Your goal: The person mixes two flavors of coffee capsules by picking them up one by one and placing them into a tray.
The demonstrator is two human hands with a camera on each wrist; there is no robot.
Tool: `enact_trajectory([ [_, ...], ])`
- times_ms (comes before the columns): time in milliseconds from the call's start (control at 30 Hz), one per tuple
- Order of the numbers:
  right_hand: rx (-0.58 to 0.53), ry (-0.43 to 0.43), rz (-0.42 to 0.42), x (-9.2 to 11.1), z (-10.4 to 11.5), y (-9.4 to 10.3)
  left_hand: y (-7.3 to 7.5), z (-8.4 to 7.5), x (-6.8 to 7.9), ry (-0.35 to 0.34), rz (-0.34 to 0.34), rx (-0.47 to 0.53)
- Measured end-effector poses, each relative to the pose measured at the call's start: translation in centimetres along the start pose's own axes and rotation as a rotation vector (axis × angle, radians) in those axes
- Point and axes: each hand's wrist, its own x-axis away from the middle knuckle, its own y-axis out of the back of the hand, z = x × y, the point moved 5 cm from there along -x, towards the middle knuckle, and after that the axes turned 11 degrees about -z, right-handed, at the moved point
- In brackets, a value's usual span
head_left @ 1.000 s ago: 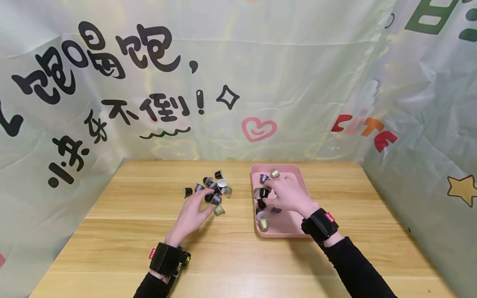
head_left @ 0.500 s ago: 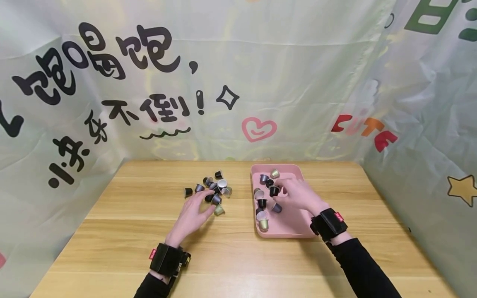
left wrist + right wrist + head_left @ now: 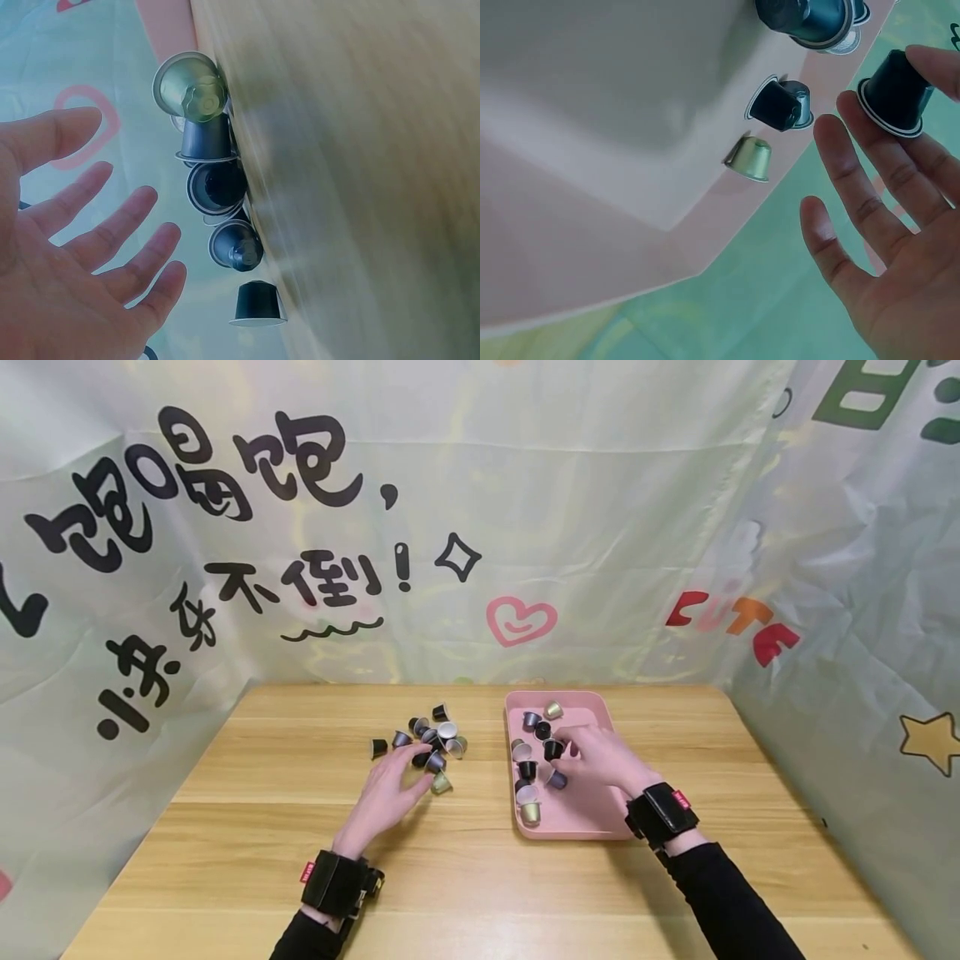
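Surface limits: We find the wooden surface [image 3: 465,881] running back to a printed cloth [image 3: 607,527], its side edges well apart from both hands.
Tray position: The pink tray [image 3: 588,814] lies right of the middle, far rim just short of the surface's back edge; the right rim is partly hidden by the hand.
Room to move: We note a strip of wood between tray and capsule pile [image 3: 431,737], and a broad stretch of wood nearer the person. Inside the tray, pink floor shows at the near right.
Tray contents: Most capsules sit toward the left wall, a gold-green capsule [image 3: 553,709] at the far end and a second, pale gold capsule [image 3: 531,813] at the near end. A purple capsule [image 3: 557,778] lies farther in.
Right grip: The right grip [image 3: 600,756] is narrow, thumb and fingers pinching a black capsule [image 3: 896,94] over the tray, its rim downward in the right wrist view. The little finger is extended.
Left grip: The left grip [image 3: 390,789] is wide, fingers spread and holding nothing. From the left wrist we see the fingertips apart from the pile; the thumb is near a green capsule [image 3: 191,86].
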Motion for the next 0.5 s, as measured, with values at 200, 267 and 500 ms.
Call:
enact_trajectory([
  [200, -0.007, -0.005, 0.019, 0.09, -0.34, 0.17, 0.03, -0.07, -0.01, 0.002, 0.003, -0.011],
  [267, -0.004, -0.009, 0.025, 0.08, -0.43, 0.31, 0.03, -0.05, -0.01, 0.005, 0.003, -0.017],
  [500, -0.001, 0.0, 0.024, -0.15, -0.72, 0.57, 0.02, 0.06, -0.04, 0.011, 0.003, -0.012],
])
